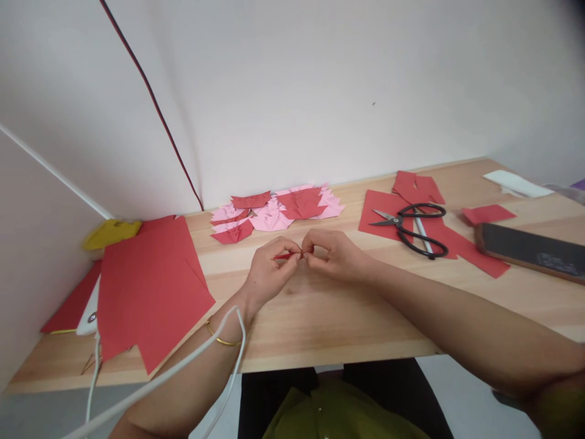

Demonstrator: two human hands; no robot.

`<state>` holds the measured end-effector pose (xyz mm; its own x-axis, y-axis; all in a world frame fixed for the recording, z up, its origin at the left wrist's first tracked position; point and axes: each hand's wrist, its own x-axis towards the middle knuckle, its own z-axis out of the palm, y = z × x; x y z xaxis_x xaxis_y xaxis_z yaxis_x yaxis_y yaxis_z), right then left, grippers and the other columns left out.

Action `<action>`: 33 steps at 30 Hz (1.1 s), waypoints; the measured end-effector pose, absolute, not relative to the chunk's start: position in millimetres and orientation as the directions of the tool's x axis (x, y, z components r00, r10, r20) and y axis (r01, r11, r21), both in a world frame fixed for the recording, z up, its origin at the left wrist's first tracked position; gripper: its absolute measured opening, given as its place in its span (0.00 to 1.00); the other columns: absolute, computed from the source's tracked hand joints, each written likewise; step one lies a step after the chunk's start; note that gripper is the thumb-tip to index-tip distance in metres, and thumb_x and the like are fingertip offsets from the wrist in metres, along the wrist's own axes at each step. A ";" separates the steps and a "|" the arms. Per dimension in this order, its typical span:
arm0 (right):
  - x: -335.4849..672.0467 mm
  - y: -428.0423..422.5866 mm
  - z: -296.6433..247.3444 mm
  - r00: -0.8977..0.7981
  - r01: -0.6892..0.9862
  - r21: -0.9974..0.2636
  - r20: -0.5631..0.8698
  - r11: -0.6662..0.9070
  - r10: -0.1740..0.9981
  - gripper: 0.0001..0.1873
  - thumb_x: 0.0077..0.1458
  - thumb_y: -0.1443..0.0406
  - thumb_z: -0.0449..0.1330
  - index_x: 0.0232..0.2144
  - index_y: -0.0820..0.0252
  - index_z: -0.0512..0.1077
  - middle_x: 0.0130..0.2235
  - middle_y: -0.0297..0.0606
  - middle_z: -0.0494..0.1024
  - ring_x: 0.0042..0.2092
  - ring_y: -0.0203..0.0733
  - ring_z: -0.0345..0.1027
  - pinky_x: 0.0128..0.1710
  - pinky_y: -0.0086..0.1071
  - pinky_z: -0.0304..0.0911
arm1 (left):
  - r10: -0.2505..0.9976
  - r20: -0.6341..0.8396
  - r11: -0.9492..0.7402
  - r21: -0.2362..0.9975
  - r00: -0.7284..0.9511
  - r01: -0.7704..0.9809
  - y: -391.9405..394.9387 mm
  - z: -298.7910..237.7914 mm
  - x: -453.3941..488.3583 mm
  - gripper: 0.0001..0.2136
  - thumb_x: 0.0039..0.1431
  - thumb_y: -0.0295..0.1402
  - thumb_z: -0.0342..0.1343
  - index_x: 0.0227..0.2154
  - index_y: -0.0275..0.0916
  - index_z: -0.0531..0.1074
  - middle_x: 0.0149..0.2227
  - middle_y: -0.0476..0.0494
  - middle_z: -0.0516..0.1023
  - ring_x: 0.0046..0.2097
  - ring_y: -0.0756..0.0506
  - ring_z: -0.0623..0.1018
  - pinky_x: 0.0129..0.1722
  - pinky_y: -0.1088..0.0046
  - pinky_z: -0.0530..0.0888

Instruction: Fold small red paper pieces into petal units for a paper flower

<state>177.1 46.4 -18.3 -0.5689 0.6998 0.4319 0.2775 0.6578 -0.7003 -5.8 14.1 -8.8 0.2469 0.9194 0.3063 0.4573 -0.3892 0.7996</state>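
Over the middle of the wooden table, my left hand [276, 265] pinches a small piece of red paper [284, 256], mostly hidden by the fingers. My right hand [333, 256] meets it tip to tip, thumb and forefinger pressed together at the paper's right end. Just beyond both hands lie folded pink paper pieces [273, 221] and folded red paper pieces [302, 202], overlapping in a cluster near the wall. To the right, black-handled scissors [398, 221] rest with blades parted on red paper scraps [372, 204].
Large red paper sheets [146, 286] cover the table's left side, with a yellow item [112, 234] behind. A white power strip [89, 311] sticks out beneath them. A white cable [158, 375] crosses in front of my left forearm. A dark phone [534, 250] lies at the right.
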 end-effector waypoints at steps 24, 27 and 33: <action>174.7 47.8 -17.1 -0.468 0.285 -0.754 0.429 0.592 0.772 0.05 0.50 0.70 0.54 0.24 0.60 0.64 0.26 0.33 0.70 0.28 0.34 0.63 0.30 0.28 0.58 | 0.976 0.102 -0.134 0.977 0.192 0.163 20.1 -15.3 -5.6 0.12 0.50 0.30 0.60 0.39 0.36 0.70 0.38 0.43 0.77 0.39 0.48 0.76 0.41 0.71 0.71; 174.2 47.1 -15.4 -0.437 0.306 -0.789 0.382 0.534 0.814 0.04 0.49 0.69 0.55 0.23 0.60 0.64 0.26 0.34 0.71 0.29 0.35 0.64 0.30 0.29 0.59 | 0.984 0.061 -0.094 0.977 0.169 0.192 21.7 -16.9 -5.6 0.07 0.51 0.32 0.59 0.32 0.35 0.71 0.32 0.45 0.77 0.34 0.49 0.75 0.36 0.73 0.70; 174.2 45.9 -14.1 -0.468 0.277 -0.823 0.336 0.496 0.817 0.02 0.49 0.68 0.56 0.28 0.60 0.65 0.30 0.36 0.72 0.32 0.36 0.66 0.32 0.30 0.61 | 0.984 0.059 -0.100 0.964 0.168 0.248 20.1 -15.6 -4.9 0.06 0.52 0.31 0.57 0.31 0.34 0.72 0.31 0.45 0.77 0.33 0.50 0.74 0.35 0.74 0.70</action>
